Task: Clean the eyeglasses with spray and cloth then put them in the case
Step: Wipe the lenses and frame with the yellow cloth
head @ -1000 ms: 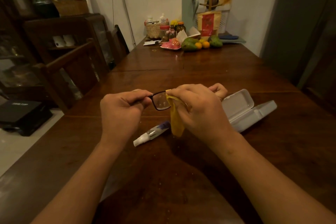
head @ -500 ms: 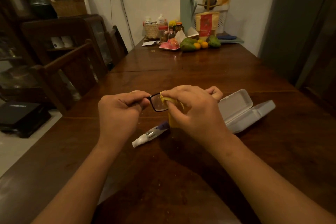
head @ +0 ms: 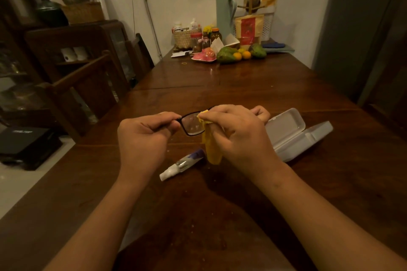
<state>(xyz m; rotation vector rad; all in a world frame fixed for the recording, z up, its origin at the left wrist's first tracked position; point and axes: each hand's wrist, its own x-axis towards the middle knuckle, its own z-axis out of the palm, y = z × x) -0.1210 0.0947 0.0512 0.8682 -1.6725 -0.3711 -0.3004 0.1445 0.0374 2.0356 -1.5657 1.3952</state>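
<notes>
Left hand (head: 143, 136) pinching eyeglasses (head: 192, 126), right hand (head: 240, 134) gripping cloth (head: 211, 150), spray (head: 182, 164), open case (head: 296, 136) nearby

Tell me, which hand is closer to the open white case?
Right. The right hand, holding the yellow cloth, is just beside the case; the left hand holds the glasses farther away.

A: Glasses (head: 191, 124)?
B: Black-framed, held up, w/ specks on visible lens, part-covered by yellow cloth (head: 211, 149) hanging down
A: Spray btl (head: 181, 164)?
B: Lying flat below the cloth, white cap nearest
A: Case (head: 293, 134)?
B: White, open, lid tipped back, on the right
</notes>
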